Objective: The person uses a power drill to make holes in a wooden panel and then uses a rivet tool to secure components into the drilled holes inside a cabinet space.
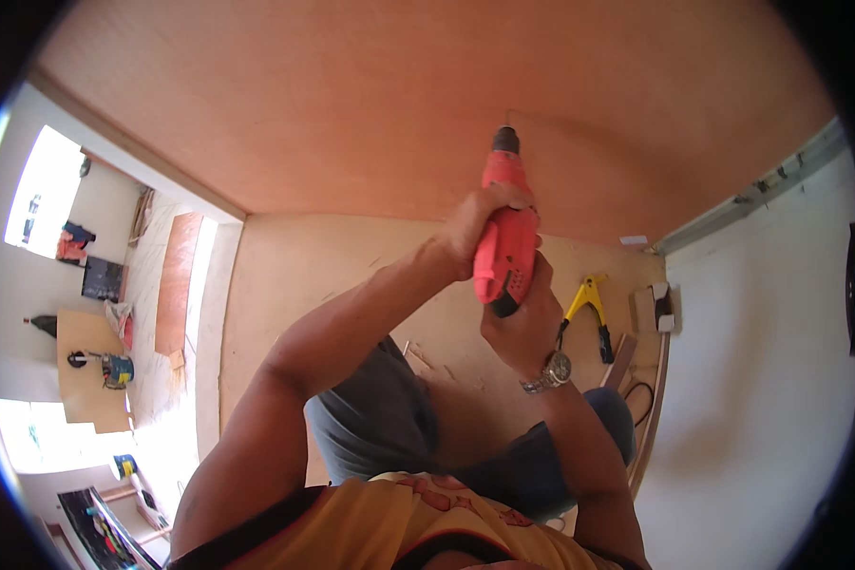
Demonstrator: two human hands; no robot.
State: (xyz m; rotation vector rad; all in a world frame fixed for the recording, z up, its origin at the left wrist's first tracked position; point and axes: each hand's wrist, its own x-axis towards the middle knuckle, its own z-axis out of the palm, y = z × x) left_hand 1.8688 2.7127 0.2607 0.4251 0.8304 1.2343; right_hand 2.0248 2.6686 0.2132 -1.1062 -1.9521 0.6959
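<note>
A red power drill (508, 242) with a dark chuck is held up in both my hands, its thin bit pointing at a plywood panel (351, 114). The bit's tip appears to meet the panel, though whether it has gone in I cannot tell. My left hand (480, 226) is wrapped around the drill's body behind the chuck. Lower down, my right hand (524, 323), with a metal watch (549, 372) at its wrist, closes around the rear handle, and its trigger finger is hidden. A yellow and black two-handled tool (589, 299), like a hand riveter, lies right of my right hand.
A small open box (650, 309) and wooden strips (619, 363) lie along the white wall (741, 332) at right. Wood scraps (427, 359) lie between my legs. Beyond a frame (217, 313) at left are a plywood sheet (176, 285), a bucket (118, 370) and a toolbox (100, 527).
</note>
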